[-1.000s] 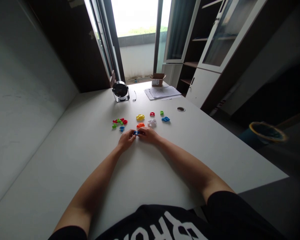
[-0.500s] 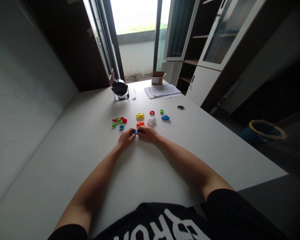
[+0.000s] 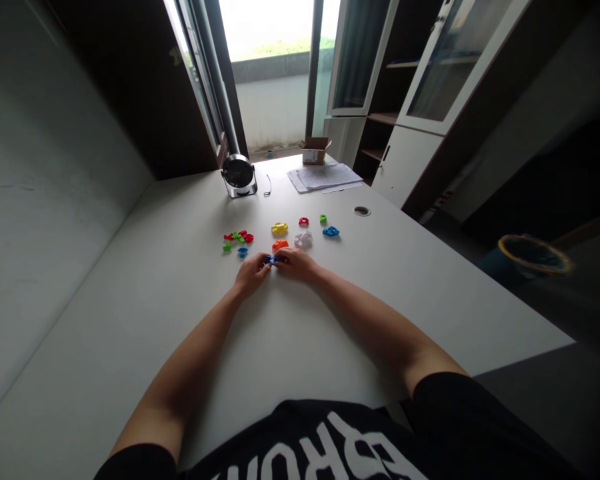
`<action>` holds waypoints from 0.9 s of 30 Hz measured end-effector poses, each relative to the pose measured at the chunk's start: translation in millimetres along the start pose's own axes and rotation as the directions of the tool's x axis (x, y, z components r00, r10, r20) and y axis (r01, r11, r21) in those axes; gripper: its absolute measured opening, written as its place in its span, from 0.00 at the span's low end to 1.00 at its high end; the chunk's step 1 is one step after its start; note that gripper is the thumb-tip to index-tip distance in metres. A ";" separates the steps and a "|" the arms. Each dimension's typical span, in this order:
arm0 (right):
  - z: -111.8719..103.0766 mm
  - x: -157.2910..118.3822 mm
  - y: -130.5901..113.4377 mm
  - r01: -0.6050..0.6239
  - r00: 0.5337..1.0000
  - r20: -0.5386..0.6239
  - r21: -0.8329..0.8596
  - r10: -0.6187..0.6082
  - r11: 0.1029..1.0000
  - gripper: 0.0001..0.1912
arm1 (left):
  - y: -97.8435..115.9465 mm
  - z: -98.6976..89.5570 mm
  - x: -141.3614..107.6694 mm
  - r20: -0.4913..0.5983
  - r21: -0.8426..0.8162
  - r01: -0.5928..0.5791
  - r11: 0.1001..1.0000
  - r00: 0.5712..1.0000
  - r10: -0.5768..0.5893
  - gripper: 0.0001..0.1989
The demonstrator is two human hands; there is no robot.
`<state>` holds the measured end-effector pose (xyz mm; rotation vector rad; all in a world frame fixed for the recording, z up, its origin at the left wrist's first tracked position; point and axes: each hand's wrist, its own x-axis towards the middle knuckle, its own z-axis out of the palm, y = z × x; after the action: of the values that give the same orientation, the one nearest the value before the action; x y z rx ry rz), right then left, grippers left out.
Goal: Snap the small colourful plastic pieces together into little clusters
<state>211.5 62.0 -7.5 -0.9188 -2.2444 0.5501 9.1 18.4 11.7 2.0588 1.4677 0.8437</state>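
Between the fingertips of my left hand and my right hand is a small blue plastic piece, partly covered by the fingers. Both hands are closed on it, just above or on the white table. An orange piece lies right behind my right hand, and a white piece beside that. To the left of my left hand rests another blue piece. Behind it are a green piece and a cluster of red and green pieces. A yellow piece lies beyond the orange one.
Farther right lie a red piece, a green block and a blue piece. At the back of the table stand a round black device, papers and an open cardboard box. A cable hole is at right.
The view has shifted slightly, so everything on the table sits a little higher in the picture. Both hands keep hold of the blue piece with hardly any visible movement.
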 end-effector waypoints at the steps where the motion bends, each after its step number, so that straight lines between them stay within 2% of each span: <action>1: -0.3 -0.1 -0.2 0.001 1.000 0.000 -0.001 -0.001 1.000 0.09 | -0.2 0.2 0.0 0.000 -0.001 0.000 1.000 1.000 0.000 0.13; 27: 2.3 -0.1 2.5 -0.003 1.000 -0.015 0.011 0.003 1.000 0.09 | -0.8 0.5 -0.5 -0.004 0.024 -0.006 1.000 1.000 0.007 0.12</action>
<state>211.1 63.3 -10.6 -0.9180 -2.2252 0.5549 8.8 18.1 10.7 2.0814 1.4807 0.8373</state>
